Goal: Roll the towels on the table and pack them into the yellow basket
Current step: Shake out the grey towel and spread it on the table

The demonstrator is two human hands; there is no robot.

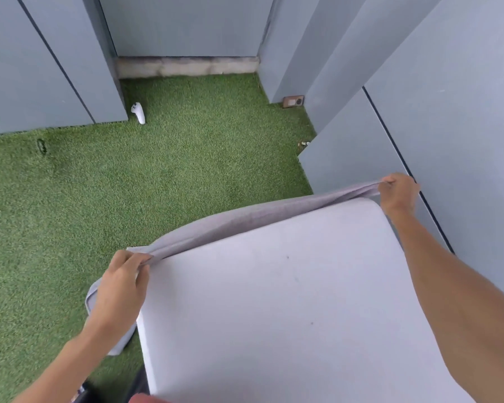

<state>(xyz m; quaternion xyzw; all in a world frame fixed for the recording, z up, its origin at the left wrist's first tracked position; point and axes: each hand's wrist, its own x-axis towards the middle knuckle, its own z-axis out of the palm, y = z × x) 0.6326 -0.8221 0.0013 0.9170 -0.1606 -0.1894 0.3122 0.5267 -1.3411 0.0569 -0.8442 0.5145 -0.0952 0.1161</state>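
A pale grey towel (245, 219) is stretched along the far edge of the white table (288, 301), sagging a little in the middle. My left hand (120, 289) grips its left end at the table's far left corner, where some cloth hangs down below my wrist. My right hand (399, 193) grips the right end at the far right corner. The towel lies just beyond the tabletop's edge, over the grass. The yellow basket is out of sight.
Green artificial grass (128, 184) covers the floor beyond and left of the table. Grey wall panels (448, 112) stand close on the right and at the back. A small white object (138, 112) lies on the grass by the left panel. A wall socket (294, 101) sits low.
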